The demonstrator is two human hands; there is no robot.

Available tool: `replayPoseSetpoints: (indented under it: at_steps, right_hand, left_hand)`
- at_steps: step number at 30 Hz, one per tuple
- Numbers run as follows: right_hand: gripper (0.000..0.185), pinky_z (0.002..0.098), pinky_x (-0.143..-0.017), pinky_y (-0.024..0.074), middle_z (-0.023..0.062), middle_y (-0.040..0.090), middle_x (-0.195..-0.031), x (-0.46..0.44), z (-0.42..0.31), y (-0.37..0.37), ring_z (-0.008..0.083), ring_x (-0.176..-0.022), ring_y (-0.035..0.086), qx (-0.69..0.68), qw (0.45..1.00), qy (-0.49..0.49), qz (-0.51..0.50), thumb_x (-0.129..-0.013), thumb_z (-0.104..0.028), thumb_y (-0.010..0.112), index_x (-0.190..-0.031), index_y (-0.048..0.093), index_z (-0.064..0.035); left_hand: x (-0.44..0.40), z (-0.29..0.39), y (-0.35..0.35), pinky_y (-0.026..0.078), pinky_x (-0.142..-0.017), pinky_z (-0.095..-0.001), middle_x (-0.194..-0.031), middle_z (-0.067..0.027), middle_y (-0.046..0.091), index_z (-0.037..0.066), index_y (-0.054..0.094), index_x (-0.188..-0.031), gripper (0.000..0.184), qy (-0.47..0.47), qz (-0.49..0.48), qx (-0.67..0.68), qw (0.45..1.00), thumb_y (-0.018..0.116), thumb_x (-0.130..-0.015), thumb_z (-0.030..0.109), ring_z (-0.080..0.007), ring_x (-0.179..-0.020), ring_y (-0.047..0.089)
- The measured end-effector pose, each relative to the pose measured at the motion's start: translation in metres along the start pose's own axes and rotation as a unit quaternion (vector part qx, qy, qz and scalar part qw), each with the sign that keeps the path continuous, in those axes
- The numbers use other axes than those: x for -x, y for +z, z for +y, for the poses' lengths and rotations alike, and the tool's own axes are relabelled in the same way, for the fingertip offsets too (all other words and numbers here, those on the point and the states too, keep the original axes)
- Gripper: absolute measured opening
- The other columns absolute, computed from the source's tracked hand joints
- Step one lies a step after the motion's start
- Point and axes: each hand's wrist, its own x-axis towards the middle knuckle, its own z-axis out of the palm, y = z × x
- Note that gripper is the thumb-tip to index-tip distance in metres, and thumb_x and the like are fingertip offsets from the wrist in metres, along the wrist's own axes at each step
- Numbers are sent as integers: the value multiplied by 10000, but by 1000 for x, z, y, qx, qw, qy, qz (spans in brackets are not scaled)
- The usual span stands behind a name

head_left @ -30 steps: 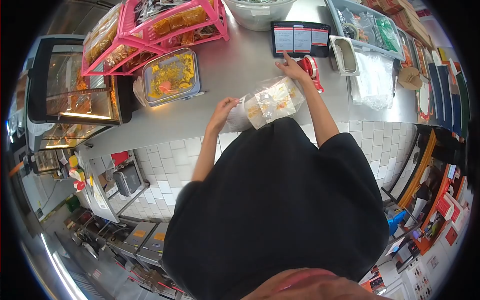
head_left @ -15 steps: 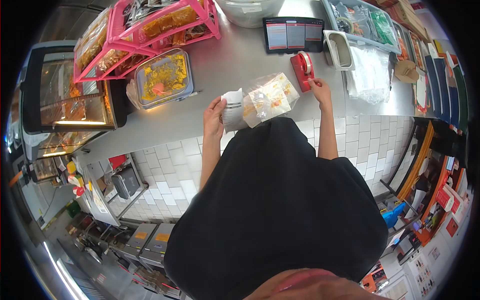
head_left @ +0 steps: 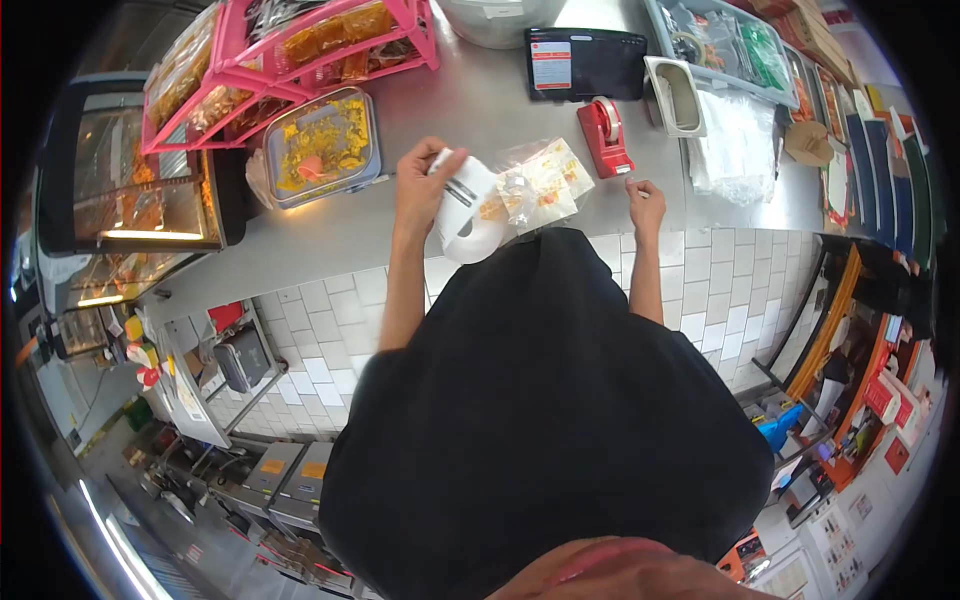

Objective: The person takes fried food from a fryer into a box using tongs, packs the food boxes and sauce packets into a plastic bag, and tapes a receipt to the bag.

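Note:
A long white paper slip, printed and curling at its lower end, is gripped at its top by my left hand. Beside it on the counter lies a clear plastic bag with yellow-and-white printed paper packets inside; the slip overlaps its left side. My right hand is just below the red tape dispenser, its thumb and fingertips pinched together. Whatever sits in that pinch is too small to make out. A roll of tape shows at the dispenser's far end.
A tablet stands at the back beside a metal container. On the left are a tub of yellow food and pink baskets of packets. Clear plastic bags lie to the right.
My left hand has risen left, turning the slip to show more of its white face. My right hand has moved down, off the tape dispenser. The tablet's screen has gone partly dark.

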Motion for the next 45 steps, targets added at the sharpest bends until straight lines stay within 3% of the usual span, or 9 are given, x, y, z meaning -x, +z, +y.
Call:
replayPoseSetpoints:
  at_steps: [3,8,11,18,25,28,34,40,45]
  right_hand:
    - [290,295,-720,448,15,612,-791,8,-99,-60,113,-763,556,-203,964,19,-169,-898,-295,729,-838,679,-15]
    - [289,268,-743,398,-23,530,-849,12,-222,-102,90,-815,496,-373,818,-184,-397,-916,-267,715,-799,612,-24]
    - [332,282,-728,402,-26,494,-852,4,-262,-87,105,-823,491,-339,764,-323,-444,-895,-292,739,-776,576,-28]
    - [320,342,-713,416,47,520,-816,5,-304,-81,188,-780,499,-5,852,-380,-360,-858,-322,757,-836,646,-23]
    - [267,411,-800,516,161,733,-964,-58,-242,-20,314,-910,696,93,855,-314,-402,-885,-325,682,-969,714,-74]
    - [289,398,-782,507,151,719,-898,-71,-236,-21,290,-846,682,99,859,-309,-397,-888,-307,692,-959,691,-27]
    - [364,428,-762,513,159,715,-888,-71,-259,-37,348,-846,677,234,853,-288,-367,-841,-406,724,-905,707,-48]
    - [235,413,-719,531,140,712,-816,-87,-202,-12,311,-781,690,259,831,-353,-344,-855,-308,711,-909,725,-79]
    - [132,382,-611,540,128,723,-829,-68,-218,-29,239,-735,707,279,826,-201,-446,-865,-176,673,-909,725,-63]
  left_hand:
    - [-1,13,5,429,-555,-220,-708,20,639,44,668,-804,184,-26,-81,-55,995,737,-912,176,-25,-627,550]
    - [-15,24,28,438,-571,-221,-720,21,655,20,735,-964,243,-34,-137,-130,981,657,-972,251,-28,-637,560]
    - [-18,30,36,448,-580,-228,-732,15,669,20,745,-1008,287,-18,-176,-149,973,620,-994,278,-32,-640,568]
    - [-18,42,36,452,-607,-224,-750,16,665,16,743,-1001,264,-17,-204,-248,947,711,-932,268,-32,-662,572]
    - [-64,-22,-45,432,-606,-226,-735,23,663,45,705,-829,220,-139,-278,-321,894,755,-892,250,-37,-686,592]
    - [-56,-61,-66,444,-598,-220,-758,10,664,26,719,-883,253,-217,-173,-86,957,749,-901,276,-54,-670,588]
    - [-38,-81,-65,510,-712,-239,-946,-57,729,-45,709,-1106,407,-245,-240,-114,932,789,-862,270,-91,-798,656]
    - [-7,-104,-78,515,-814,-280,-1041,-66,730,-27,705,-1147,438,-298,-228,-3,927,818,-825,247,-112,-903,667]
    - [2,-114,-87,508,-845,-298,-1029,-61,733,-9,720,-1122,393,-304,-248,-69,917,806,-836,246,-129,-915,654]
